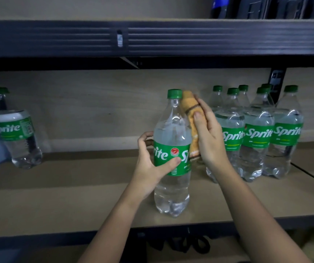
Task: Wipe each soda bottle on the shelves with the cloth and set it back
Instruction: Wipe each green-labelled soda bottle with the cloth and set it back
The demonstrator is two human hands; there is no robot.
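The left hand (148,162) grips a Sprite bottle (171,154) around its green label, with the thumb on the front and the fingers curled behind. The bottle is upright over the front part of the shelf (76,196), a little right of the middle; I cannot tell if its base rests on the board or hangs just above it. The right hand (207,133) is wrapped around a folded orange cloth (189,118) and presses it on the right side of the bottle, from the shoulder down to the label.

The risk, I think, is in the one-hand hold. The plastic is smooth, and if the cloth pushes hard to the left, the bottle can turn or slip in the fingers. The bottle is also close to the front edge of the shelf, so a slip there can send it off the shelf.

A group of Sprite bottles (256,133) stands near the back of the shelf toward its right end, just behind the right hand. A wide wiping move of the elbow or the cloth can knock the nearest ones. One more single bottle (17,133) stands far at the left end, well apart. The upper shelf rail (152,37) is above and leaves not much room for lifting.
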